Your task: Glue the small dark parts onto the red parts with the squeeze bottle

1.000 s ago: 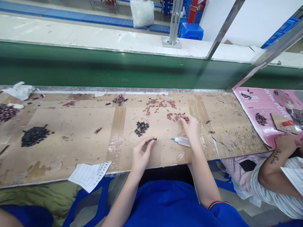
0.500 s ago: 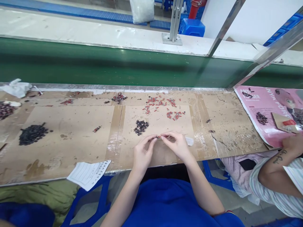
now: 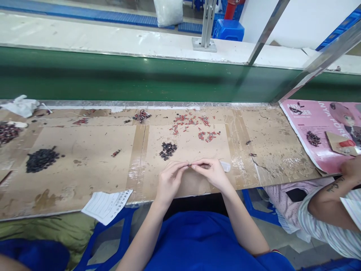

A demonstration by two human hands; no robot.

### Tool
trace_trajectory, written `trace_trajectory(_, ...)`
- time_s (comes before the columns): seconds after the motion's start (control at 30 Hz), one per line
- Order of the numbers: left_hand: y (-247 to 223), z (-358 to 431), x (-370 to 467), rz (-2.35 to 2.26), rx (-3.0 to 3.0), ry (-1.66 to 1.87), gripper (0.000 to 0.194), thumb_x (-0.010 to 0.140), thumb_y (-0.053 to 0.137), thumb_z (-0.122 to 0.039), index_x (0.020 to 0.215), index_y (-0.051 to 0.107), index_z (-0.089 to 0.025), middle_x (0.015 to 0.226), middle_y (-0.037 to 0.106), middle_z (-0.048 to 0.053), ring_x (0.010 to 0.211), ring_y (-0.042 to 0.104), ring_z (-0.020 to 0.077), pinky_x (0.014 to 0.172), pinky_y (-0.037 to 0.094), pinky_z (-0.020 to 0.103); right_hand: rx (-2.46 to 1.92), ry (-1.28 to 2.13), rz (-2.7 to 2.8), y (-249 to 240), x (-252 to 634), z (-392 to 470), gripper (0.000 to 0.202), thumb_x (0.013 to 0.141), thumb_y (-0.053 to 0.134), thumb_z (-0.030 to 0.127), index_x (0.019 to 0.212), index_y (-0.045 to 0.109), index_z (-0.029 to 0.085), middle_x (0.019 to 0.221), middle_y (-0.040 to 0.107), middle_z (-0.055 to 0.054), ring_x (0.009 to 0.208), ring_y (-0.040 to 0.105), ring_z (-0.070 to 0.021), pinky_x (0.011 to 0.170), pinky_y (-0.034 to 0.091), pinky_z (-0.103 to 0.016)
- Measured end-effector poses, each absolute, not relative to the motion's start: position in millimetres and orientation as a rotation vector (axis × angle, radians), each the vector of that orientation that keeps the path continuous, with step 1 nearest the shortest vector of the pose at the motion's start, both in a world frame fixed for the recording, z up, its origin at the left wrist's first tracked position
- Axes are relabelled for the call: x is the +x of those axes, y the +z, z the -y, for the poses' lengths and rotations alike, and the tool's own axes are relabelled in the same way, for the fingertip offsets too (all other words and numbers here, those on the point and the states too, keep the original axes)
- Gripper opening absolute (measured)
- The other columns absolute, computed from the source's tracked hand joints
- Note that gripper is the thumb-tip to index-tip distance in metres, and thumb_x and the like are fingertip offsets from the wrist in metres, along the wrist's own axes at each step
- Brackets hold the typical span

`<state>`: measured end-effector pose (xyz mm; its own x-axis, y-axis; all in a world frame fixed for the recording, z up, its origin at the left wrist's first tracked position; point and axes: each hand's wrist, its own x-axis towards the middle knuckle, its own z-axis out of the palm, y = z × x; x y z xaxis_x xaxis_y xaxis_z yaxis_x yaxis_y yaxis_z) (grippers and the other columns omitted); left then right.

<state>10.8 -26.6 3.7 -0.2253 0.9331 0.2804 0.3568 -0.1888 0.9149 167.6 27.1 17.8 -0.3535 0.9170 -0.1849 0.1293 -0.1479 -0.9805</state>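
Over the cardboard-covered bench, my left hand (image 3: 171, 178) and my right hand (image 3: 211, 172) meet fingertip to fingertip. Between them they pinch a tiny dark part (image 3: 190, 165), too small to make out fully. Just beyond my left hand lies a pile of small black and metallic pieces (image 3: 168, 150). Farther back, small red parts with metal ends (image 3: 191, 120) lie scattered in loose clusters. A heap of mixed red and black pieces (image 3: 141, 116) sits to their left. Beside my right hand rests a small clear plastic piece (image 3: 225, 166).
A larger black heap (image 3: 42, 160) lies at the left, and a paper slip (image 3: 107, 206) hangs over the front edge. Behind the bench runs a green belt (image 3: 169, 81). At the right, a co-worker's arm (image 3: 329, 197) rests by a pink poster (image 3: 313, 128) with more parts.
My two hands have drawn slightly closer together around the small part, and its red portion shows less. The view has shifted a little.
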Motion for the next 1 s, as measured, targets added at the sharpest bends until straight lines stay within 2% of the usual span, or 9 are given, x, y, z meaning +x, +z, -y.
trace_trajectory(0.17, 6, 25, 8, -1.469, 1.596, 1.443, 0.013, 0.085, 0.063, -0.022, 0.088, 0.075, -0.023, 0.083, 0.076, 0.005, 0.079, 0.068, 0.018, 0.075, 0.056, 0.032, -1.242, 1.643, 1.29, 13, 166, -24, 0.024, 0.061, 0.08, 0.037, 0.075, 0.076, 0.018, 0.078, 0.077, -0.006, 0.072, 0.072, -0.0197, 0.072, 0.058, -0.034)
trace_trajectory(0.43, 3, 28, 15, -1.463, 1.34, 1.434, 0.013, 0.081, 0.067, -0.028, 0.086, 0.076, -0.021, 0.088, 0.076, 0.007, 0.086, 0.07, 0.0199, 0.082, 0.058, 0.034, -1.256, 1.441, 1.352, 22, 164, -15, 0.017, 0.065, 0.077, 0.035, 0.073, 0.076, 0.02, 0.072, 0.076, -0.005, 0.067, 0.07, -0.019, 0.067, 0.058, -0.032)
trace_trajectory(0.57, 5, 30, 24, -1.479, 1.136, 1.487, 0.017, 0.078, 0.07, -0.032, 0.086, 0.075, -0.018, 0.09, 0.076, 0.008, 0.086, 0.071, 0.0205, 0.084, 0.058, 0.034, -1.249, 1.428, 1.35, 25, 166, -15, 0.017, 0.066, 0.077, 0.036, 0.074, 0.076, 0.021, 0.076, 0.077, -0.005, 0.072, 0.072, -0.0206, 0.07, 0.059, -0.033)
trace_trajectory(0.8, 13, 30, 40, -1.468, 0.853, 1.554, 0.032, 0.07, 0.074, -0.044, 0.084, 0.073, -0.015, 0.083, 0.077, 0.009, 0.079, 0.073, 0.0208, 0.077, 0.061, 0.033, -1.159, 1.608, 1.255, 28, 168, -14, 0.028, 0.062, 0.08, 0.048, 0.074, 0.076, 0.023, 0.082, 0.078, -0.005, 0.081, 0.074, -0.0232, 0.079, 0.059, -0.037)
trace_trajectory(1.0, 15, 29, 45, -1.451, 0.78, 1.559, 0.034, 0.069, 0.076, -0.043, 0.085, 0.072, -0.014, 0.084, 0.077, 0.01, 0.078, 0.073, 0.0205, 0.076, 0.061, 0.032, -1.175, 1.523, 1.249, 29, 167, -9, 0.025, 0.066, 0.078, 0.045, 0.075, 0.075, 0.023, 0.083, 0.077, -0.006, 0.079, 0.073, -0.0227, 0.077, 0.059, -0.036)
